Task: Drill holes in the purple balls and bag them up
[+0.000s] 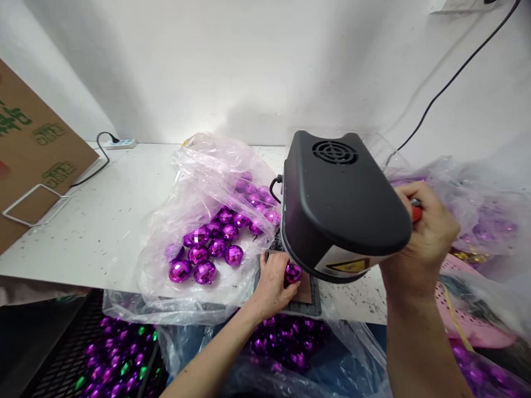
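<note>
At the near left edge of one black machine, we hold one purple ball in our half-curled left hand; at its right, our closed right hand grips one red handle

yellow warning sign on black machine; unreadable green print on cardboard box.
</note>
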`<state>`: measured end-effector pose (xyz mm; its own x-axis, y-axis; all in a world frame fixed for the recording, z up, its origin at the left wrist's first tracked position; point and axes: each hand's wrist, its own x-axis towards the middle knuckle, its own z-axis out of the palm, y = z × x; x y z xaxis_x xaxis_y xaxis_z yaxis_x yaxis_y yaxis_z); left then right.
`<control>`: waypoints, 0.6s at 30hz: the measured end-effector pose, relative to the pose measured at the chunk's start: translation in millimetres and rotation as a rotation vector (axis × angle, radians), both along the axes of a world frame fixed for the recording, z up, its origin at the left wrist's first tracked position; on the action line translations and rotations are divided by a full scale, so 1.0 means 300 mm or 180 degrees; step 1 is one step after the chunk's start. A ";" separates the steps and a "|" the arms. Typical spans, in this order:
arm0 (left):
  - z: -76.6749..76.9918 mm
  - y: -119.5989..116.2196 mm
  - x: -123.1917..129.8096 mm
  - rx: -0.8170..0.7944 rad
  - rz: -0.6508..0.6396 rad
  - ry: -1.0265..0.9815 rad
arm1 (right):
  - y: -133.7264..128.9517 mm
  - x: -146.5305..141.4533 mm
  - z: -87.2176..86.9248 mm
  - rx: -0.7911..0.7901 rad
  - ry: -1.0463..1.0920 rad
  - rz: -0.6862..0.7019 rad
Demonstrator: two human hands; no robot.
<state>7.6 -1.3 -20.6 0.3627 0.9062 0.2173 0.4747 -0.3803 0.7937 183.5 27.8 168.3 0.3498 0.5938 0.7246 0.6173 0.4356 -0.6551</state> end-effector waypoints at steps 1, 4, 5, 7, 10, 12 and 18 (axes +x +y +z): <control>0.004 -0.001 -0.004 -0.0066 -0.0022 -0.0041 | 0.000 -0.001 0.000 0.0015 0.0001 0.0000; 0.013 -0.005 -0.009 -0.0179 0.0050 -0.0218 | -0.001 0.000 -0.001 0.0041 -0.0014 -0.0038; 0.014 -0.007 -0.008 -0.0196 0.0108 -0.0273 | -0.003 0.001 -0.001 0.0042 -0.0025 -0.0041; 0.013 -0.010 -0.003 -0.0236 0.0198 -0.0349 | -0.006 0.005 -0.003 0.0062 -0.0060 -0.0031; 0.007 -0.014 0.004 -0.0290 0.0283 -0.0389 | -0.009 0.011 -0.003 0.0042 -0.0115 -0.0016; 0.005 -0.015 0.007 -0.0295 0.0325 -0.0352 | -0.008 0.013 0.000 0.0011 -0.0138 -0.0017; 0.016 -0.022 0.008 -0.0201 0.0456 -0.0134 | -0.018 0.000 -0.013 0.0429 -0.0313 -0.0193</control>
